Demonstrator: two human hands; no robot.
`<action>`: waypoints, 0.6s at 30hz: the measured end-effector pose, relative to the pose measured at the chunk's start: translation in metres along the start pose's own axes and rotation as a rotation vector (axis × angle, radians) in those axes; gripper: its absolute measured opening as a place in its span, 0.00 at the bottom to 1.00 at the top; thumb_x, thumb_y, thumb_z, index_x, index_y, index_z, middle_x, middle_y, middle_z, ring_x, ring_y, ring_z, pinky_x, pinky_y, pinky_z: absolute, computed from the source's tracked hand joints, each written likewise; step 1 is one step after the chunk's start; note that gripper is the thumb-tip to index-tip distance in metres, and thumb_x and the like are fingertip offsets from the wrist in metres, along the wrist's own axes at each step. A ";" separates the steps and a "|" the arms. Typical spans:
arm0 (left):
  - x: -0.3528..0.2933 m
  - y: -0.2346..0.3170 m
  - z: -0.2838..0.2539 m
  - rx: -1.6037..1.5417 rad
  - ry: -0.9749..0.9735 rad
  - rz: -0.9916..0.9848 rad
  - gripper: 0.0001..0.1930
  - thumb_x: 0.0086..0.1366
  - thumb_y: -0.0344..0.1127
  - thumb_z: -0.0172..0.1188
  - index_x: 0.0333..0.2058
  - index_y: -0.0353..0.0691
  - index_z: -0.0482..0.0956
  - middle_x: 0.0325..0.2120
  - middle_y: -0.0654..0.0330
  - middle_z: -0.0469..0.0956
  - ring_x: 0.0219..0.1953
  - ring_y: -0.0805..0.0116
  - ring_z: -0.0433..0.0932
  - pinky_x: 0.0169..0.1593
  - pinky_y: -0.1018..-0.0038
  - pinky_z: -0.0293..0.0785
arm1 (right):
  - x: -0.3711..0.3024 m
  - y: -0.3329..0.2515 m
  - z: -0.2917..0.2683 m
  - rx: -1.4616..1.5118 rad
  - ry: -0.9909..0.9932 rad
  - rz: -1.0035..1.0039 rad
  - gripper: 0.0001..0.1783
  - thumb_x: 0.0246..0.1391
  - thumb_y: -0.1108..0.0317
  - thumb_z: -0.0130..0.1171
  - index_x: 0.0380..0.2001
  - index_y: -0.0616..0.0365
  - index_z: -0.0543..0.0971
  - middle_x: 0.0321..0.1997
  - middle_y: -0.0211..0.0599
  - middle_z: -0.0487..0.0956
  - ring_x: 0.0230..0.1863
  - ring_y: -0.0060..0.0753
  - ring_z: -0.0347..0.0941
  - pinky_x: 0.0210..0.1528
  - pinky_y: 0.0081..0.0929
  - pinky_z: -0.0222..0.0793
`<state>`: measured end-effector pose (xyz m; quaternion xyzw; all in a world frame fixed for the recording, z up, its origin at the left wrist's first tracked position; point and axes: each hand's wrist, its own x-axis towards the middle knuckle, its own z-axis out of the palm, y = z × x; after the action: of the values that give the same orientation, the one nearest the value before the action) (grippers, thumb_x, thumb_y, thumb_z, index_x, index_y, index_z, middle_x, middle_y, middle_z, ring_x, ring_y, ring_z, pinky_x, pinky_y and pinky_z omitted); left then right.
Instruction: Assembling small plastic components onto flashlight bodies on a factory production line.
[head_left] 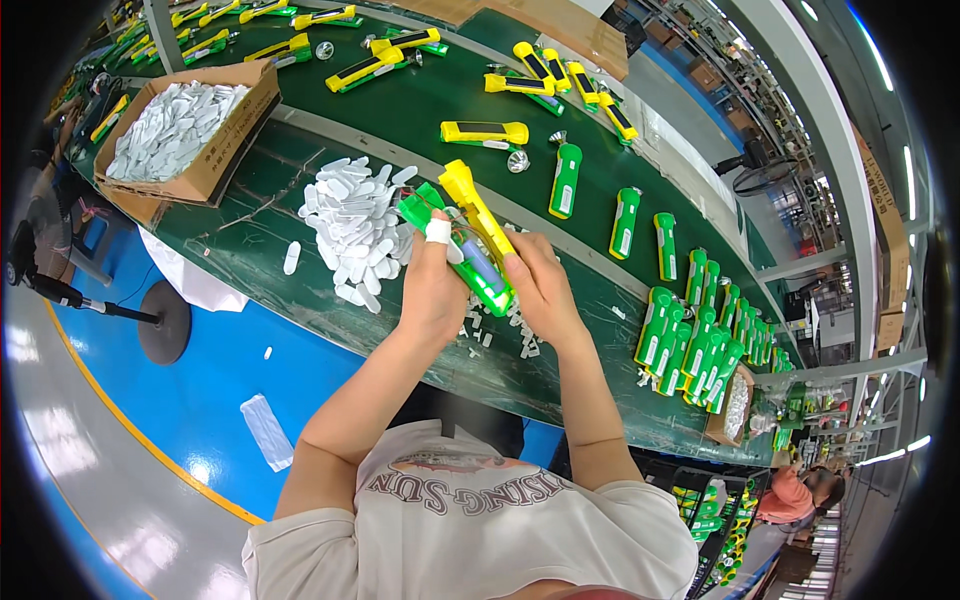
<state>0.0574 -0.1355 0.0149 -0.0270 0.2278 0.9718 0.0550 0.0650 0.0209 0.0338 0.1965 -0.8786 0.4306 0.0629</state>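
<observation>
Over the near edge of the workbench, my two hands hold a flashlight housing opened into two halves. My left hand (432,290) is closed round the green half shell (492,292), which has a bluish cylindrical cell and thin wires inside. A white wrap covers one of its digits. My right hand (547,292) grips the yellow half shell (478,212), tilted beside the green one; its fingers are partly hidden. Left of my hands lies a heap of loose white oval pieces (350,225). Small white parts (527,338) are scattered beneath my hands.
A cardboard box (228,140) of white oval pieces stands at the far left. Yellow-and-green flashlights (485,132) lie on the green belt (400,115). Several green flashlights (690,345) are grouped at right, by a small box (738,405). Another person (790,495) is at far right.
</observation>
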 end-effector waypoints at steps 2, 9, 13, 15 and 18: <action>0.002 0.000 0.000 -0.011 0.016 0.010 0.22 0.75 0.50 0.46 0.58 0.41 0.61 0.49 0.59 0.71 0.52 0.67 0.72 0.57 0.64 0.69 | 0.000 0.001 0.000 0.040 0.025 -0.033 0.21 0.67 0.63 0.49 0.57 0.66 0.72 0.46 0.47 0.71 0.48 0.43 0.70 0.53 0.32 0.65; 0.006 0.004 -0.011 -0.007 0.102 -0.048 0.20 0.75 0.48 0.47 0.52 0.38 0.68 0.44 0.59 0.73 0.48 0.67 0.74 0.54 0.66 0.71 | 0.004 0.007 -0.007 0.226 -0.052 -0.005 0.21 0.69 0.61 0.46 0.53 0.68 0.74 0.45 0.41 0.74 0.48 0.33 0.70 0.53 0.26 0.63; 0.007 0.005 -0.004 -0.028 0.154 -0.081 0.15 0.73 0.42 0.50 0.49 0.37 0.71 0.40 0.60 0.74 0.42 0.69 0.75 0.49 0.69 0.72 | 0.000 0.006 0.002 0.147 -0.013 0.005 0.21 0.69 0.60 0.46 0.54 0.66 0.73 0.45 0.42 0.74 0.48 0.36 0.71 0.53 0.28 0.64; 0.012 -0.002 -0.015 0.063 0.158 -0.030 0.14 0.72 0.39 0.50 0.50 0.37 0.71 0.42 0.60 0.75 0.45 0.68 0.74 0.51 0.68 0.71 | -0.002 -0.001 0.011 0.076 0.020 -0.041 0.20 0.69 0.61 0.46 0.55 0.65 0.73 0.45 0.43 0.74 0.48 0.37 0.71 0.52 0.28 0.64; 0.017 -0.012 -0.025 0.176 0.179 0.034 0.14 0.69 0.35 0.51 0.50 0.37 0.71 0.43 0.59 0.75 0.46 0.67 0.74 0.53 0.68 0.70 | -0.005 -0.004 0.023 -0.042 0.090 -0.123 0.20 0.65 0.67 0.48 0.57 0.63 0.71 0.42 0.46 0.73 0.43 0.41 0.71 0.48 0.31 0.67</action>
<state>0.0426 -0.1342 -0.0144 -0.1047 0.3167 0.9425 0.0203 0.0721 0.0021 0.0206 0.2291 -0.8701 0.4157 0.1326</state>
